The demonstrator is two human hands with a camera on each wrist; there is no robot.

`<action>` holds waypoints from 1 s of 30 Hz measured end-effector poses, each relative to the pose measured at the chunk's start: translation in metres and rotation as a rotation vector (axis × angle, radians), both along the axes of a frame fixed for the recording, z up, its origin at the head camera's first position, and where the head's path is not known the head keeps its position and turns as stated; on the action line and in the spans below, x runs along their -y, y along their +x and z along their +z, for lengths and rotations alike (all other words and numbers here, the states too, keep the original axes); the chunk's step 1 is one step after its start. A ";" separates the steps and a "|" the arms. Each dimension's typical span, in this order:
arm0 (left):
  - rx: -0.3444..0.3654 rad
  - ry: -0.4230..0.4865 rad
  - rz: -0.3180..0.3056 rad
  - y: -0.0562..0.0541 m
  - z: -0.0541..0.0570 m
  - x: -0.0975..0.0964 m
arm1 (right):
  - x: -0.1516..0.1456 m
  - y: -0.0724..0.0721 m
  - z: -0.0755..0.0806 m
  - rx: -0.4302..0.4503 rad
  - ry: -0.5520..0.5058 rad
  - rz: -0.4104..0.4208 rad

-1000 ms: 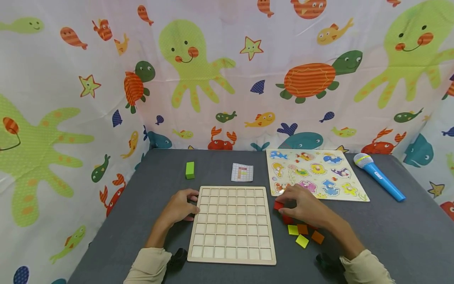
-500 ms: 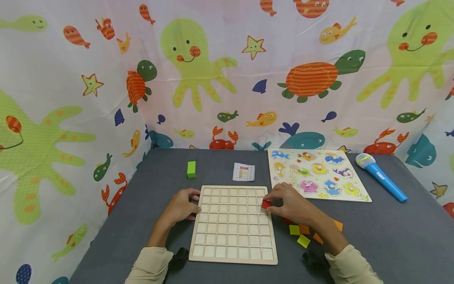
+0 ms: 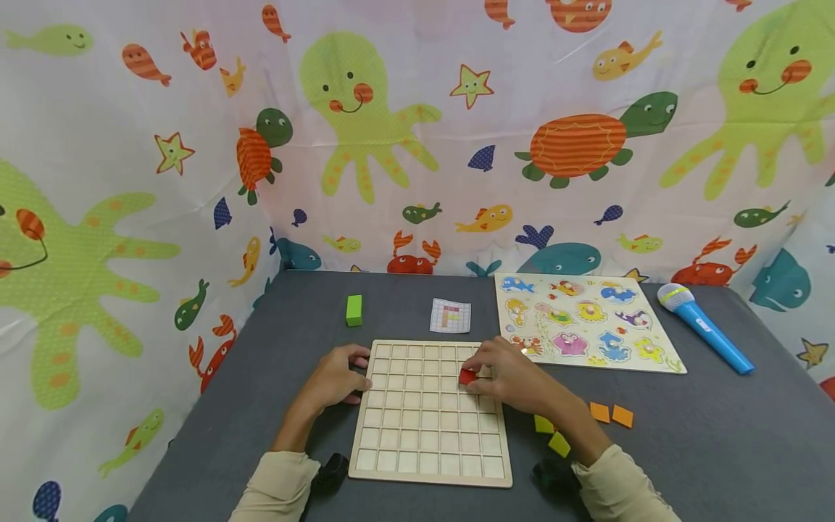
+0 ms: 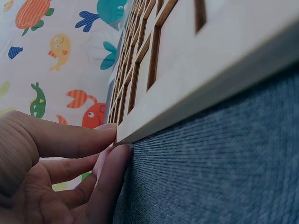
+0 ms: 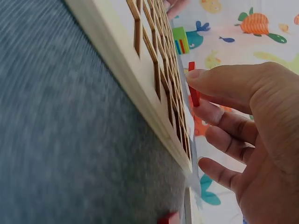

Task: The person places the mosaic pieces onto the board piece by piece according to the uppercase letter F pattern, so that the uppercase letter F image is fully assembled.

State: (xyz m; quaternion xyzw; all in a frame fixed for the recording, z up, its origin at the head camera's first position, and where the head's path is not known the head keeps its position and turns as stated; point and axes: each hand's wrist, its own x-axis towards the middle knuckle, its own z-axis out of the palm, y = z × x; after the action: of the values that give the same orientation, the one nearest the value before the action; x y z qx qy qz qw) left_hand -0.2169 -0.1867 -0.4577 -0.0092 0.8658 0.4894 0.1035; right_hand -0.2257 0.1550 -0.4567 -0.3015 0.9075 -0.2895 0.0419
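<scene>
A pale wooden grid board with rows of square cells lies flat on the dark table. My left hand grips its left edge; in the left wrist view the thumb and a fingertip pinch the rim. Over the board's upper right cells, my right hand holds a small red square tile. The right wrist view has that tile on edge between thumb and fingers, above the grid. Yellow tiles and orange tiles lie right of the board, partly hidden by the right arm.
Behind the board are a green block and a paper card with a coloured grid pattern. An animal peg puzzle lies at the back right, with a blue toy microphone beside it. A printed curtain surrounds the table.
My right hand has carried the red tile left from the loose tiles to over the board. The left hand keeps its grip on the board's edge. The head view has shifted slightly.
</scene>
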 end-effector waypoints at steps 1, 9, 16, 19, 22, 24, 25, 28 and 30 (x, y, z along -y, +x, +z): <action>-0.001 -0.001 0.000 0.000 0.000 0.000 | 0.002 0.000 0.000 -0.002 -0.002 0.003; 0.006 -0.010 -0.002 0.000 0.003 -0.001 | 0.019 -0.003 0.003 -0.065 0.015 0.030; 0.002 -0.016 -0.009 0.000 0.002 -0.001 | 0.034 -0.007 0.003 -0.055 0.015 0.035; 0.001 -0.019 -0.009 0.000 0.001 0.000 | 0.040 -0.008 0.004 -0.059 0.021 0.044; 0.003 -0.011 -0.006 -0.001 0.001 0.000 | 0.046 -0.010 0.003 -0.065 0.030 0.048; 0.005 -0.003 -0.008 -0.001 0.001 0.000 | 0.050 -0.011 0.003 -0.063 0.037 0.044; 0.002 -0.001 -0.012 -0.001 0.001 0.001 | 0.052 -0.012 0.003 -0.059 0.034 0.044; 0.001 0.012 -0.014 0.000 0.002 0.001 | 0.058 -0.012 0.004 -0.063 0.024 0.056; -0.002 0.013 -0.015 0.000 0.002 0.001 | 0.062 -0.013 0.004 -0.074 0.015 0.072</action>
State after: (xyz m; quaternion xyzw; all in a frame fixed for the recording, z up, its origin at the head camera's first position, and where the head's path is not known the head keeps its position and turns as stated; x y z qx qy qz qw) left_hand -0.2166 -0.1874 -0.4557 -0.0014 0.8627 0.4944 0.1066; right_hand -0.2388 0.0933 -0.4526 -0.3441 0.8992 -0.2695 0.0209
